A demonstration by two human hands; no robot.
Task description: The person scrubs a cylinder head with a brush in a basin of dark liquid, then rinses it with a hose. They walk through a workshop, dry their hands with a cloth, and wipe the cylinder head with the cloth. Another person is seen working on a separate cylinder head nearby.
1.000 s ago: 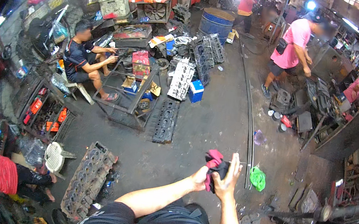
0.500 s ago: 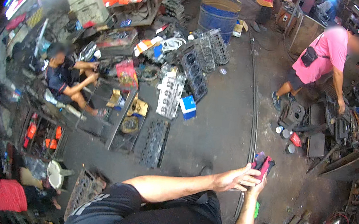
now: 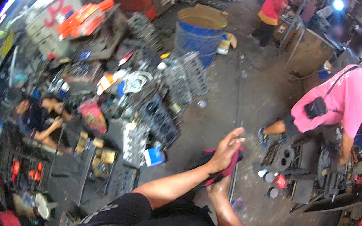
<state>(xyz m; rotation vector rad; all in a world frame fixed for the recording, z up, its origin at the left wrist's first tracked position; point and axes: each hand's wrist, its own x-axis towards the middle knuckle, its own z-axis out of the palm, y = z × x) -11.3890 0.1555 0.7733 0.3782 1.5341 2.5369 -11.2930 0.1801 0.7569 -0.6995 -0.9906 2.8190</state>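
Observation:
A dark red and black cloth (image 3: 230, 167) is in front of my body, between my two hands. My left hand (image 3: 225, 150) lies against its upper side, fingers stretched out and pointing away from me. From below, my right hand (image 3: 218, 188) holds the cloth; its fingers are mostly hidden behind it. Part of the cloth hangs dark behind my left wrist, and its exact shape is blurred.
Engine blocks and cylinder heads (image 3: 155, 117) lie heaped at the left, near a blue drum (image 3: 198, 37). A seated person (image 3: 36, 120) works there. At the right, a person in a pink shirt (image 3: 338, 98) bends over metal parts. Small cans (image 3: 269, 176) stand nearby.
Both hands and the cloth have shifted left in the picture. My left hand's fingers now stretch out over the cloth. The person in pink bends further right, and the whole view has turned.

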